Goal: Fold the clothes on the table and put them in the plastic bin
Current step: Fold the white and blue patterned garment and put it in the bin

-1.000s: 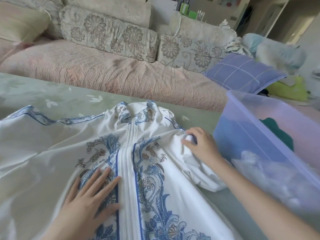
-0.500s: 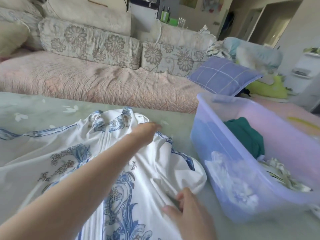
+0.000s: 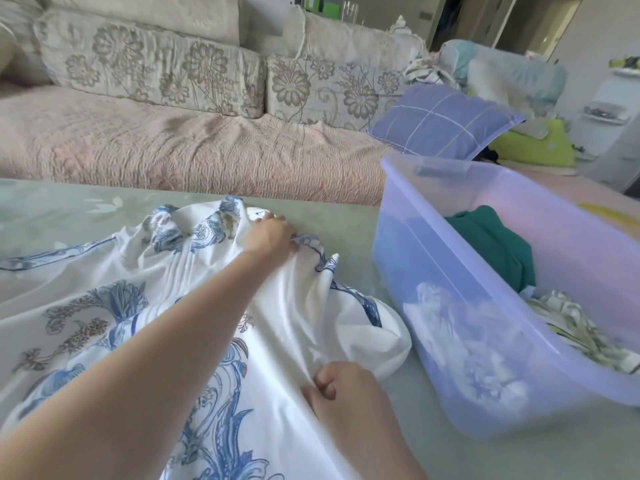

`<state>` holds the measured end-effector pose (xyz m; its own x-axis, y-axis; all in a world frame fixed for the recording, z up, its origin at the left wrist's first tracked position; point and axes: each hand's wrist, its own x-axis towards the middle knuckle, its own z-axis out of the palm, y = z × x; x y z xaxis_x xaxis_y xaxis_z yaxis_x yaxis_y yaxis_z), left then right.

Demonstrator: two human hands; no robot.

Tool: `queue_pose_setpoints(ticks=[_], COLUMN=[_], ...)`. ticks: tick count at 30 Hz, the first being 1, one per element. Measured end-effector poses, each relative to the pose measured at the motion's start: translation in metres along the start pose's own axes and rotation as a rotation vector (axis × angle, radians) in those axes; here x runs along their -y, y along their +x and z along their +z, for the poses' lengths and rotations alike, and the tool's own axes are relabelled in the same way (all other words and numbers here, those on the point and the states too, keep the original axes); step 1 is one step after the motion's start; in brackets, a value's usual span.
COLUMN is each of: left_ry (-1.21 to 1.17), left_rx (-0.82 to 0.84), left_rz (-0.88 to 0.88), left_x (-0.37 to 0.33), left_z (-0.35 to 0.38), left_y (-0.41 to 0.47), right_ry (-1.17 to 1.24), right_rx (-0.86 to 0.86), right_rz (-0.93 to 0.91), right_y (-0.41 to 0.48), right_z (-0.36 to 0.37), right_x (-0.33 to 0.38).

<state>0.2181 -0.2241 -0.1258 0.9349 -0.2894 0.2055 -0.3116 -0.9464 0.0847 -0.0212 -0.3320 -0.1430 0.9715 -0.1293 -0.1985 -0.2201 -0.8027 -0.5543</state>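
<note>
A person's view looks down at a white garment (image 3: 104, 323) printed with blue and brown flowers, which lies spread and rumpled over the left and middle of a pale green table (image 3: 346, 230). The left arm reaches across the cloth from the lower left, and the left hand (image 3: 272, 235) grasps the garment's blue-trimmed edge just beside the collar, at the far side of the table, with its fingers curled into the fabric. The right hand (image 3: 346, 389), nearer the viewer, pinches a fold of plain white cloth at the garment's right side between thumb and bent fingers. Just to the right of the garment, close to its bunched edge, stands a translucent purple plastic bin (image 3: 433, 271) on the same table. Inside it lie a dark green piece of clothing (image 3: 491, 244) and a crumpled light patterned cloth (image 3: 571, 327). Behind the table runs a pink-covered sofa (image 3: 173, 147) with floral back cushions and a purple checked pillow (image 3: 440, 123).
</note>
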Motion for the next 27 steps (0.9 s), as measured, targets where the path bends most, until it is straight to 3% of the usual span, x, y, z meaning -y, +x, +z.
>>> queue_pose_setpoints(ticks=[2, 4, 10, 16, 20, 24, 27], left_ry=[-0.045, -0.051, -0.307, -0.140, -0.120, -0.295, -0.496], left_rx=[-0.133, -0.166, -0.070, 0.109, -0.019, -0.138, -0.163], left_rz=[-0.098, -0.142, -0.102, -0.081, -0.119, -0.251, -0.270], left_x=[0.002, 0.000, -0.011, 0.003, 0.000, -0.003, -0.008], left_z=[-0.004, -0.003, 0.015, 0.004, 0.008, 0.013, 0.018], left_y=[0.002, 0.004, -0.010, -0.010, -0.007, -0.004, -0.011], right_ry=[0.022, -0.013, -0.065, -0.062, -0.043, 0.000, 0.086], right_rx=[-0.005, -0.047, -0.113, -0.091, -0.043, 0.086, -0.040], right_rz=[0.038, 0.071, 0.028, 0.004, 0.020, 0.002, 0.017], right_y=[-0.004, -0.006, -0.003, -0.008, -0.010, -0.014, -0.012], right_z=[-0.005, -0.011, -0.012, -0.011, -0.014, -0.015, -0.031], right_x=[-0.012, -0.022, -0.026, -0.029, -0.031, -0.032, -0.026])
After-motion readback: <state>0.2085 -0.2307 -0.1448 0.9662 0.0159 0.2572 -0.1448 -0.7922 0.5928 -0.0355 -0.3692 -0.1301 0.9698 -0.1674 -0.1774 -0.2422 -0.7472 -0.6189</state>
